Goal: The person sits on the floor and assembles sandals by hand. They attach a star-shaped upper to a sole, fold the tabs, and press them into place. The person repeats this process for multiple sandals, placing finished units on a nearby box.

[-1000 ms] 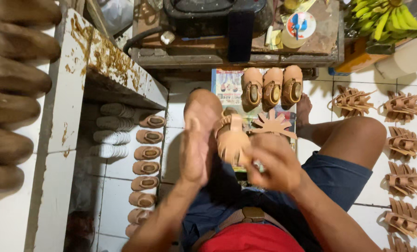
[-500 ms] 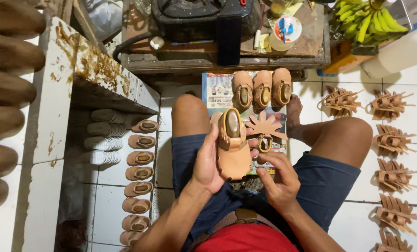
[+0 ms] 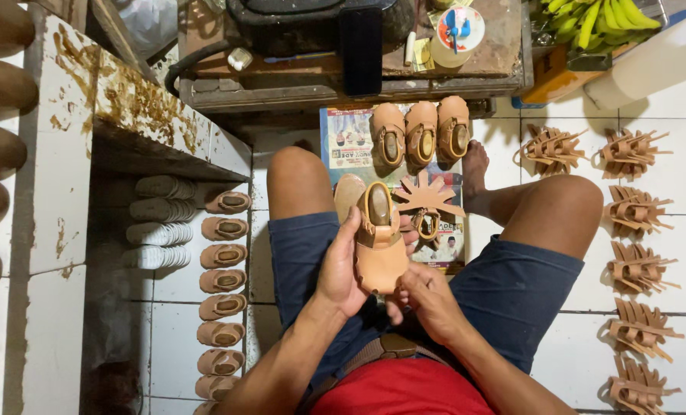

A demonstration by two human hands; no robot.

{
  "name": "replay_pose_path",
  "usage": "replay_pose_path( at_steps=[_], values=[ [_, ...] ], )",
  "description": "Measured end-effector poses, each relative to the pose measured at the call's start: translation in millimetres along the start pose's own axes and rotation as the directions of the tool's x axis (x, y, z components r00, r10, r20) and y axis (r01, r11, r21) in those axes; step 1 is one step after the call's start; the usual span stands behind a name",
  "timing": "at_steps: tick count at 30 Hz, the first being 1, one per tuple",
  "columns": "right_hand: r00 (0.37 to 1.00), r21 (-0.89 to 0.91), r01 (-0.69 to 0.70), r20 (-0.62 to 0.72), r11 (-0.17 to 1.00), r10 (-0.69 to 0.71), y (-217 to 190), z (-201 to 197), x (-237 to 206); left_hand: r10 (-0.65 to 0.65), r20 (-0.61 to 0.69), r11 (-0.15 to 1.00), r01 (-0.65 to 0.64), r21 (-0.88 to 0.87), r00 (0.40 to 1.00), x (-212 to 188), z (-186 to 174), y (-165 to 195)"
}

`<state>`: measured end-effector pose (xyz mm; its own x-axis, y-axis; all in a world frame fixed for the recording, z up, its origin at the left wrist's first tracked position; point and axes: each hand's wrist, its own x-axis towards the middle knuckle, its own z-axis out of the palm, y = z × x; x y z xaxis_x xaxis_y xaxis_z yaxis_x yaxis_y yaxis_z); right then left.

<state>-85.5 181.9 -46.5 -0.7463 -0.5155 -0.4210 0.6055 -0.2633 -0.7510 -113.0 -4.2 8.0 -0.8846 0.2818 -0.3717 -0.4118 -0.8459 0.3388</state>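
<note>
Since a moment ago the tan sandal (image 3: 380, 244) has been turned sole-down, left hand (image 3: 343, 270) clamped around it, right hand (image 3: 432, 301) pinching its heel edge.

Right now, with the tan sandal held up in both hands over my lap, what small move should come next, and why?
Probably set it beside the three finished sandals on the floor ahead. The sandal looks assembled, the left hand cradling its side and the right hand pinching its heel end, and a cut strap piece lies just beyond it.
</note>
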Motion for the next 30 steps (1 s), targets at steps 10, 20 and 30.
replay_pose_path(
  at_steps=[10, 20, 30],
  values=[
    [0.966, -0.113, -0.229, -0.150, 0.967, 0.211, -30, -5, 1, 0.413, 0.384, 0.093, -0.457, 0.884, 0.826, -6, 3, 37],
    [0.965, -0.084, -0.246, 0.075, 0.966, 0.252, -48, -51, 17, -0.456, 0.256, 0.284, -0.134, 0.949, 0.852, 14, 4, 59],
    [0.894, -0.173, 0.049, -0.432, 0.984, -0.121, -64, -71, 52, 0.444, -0.414, 0.668, 0.014, 0.744, 0.795, 152, -8, 61]
  ],
)
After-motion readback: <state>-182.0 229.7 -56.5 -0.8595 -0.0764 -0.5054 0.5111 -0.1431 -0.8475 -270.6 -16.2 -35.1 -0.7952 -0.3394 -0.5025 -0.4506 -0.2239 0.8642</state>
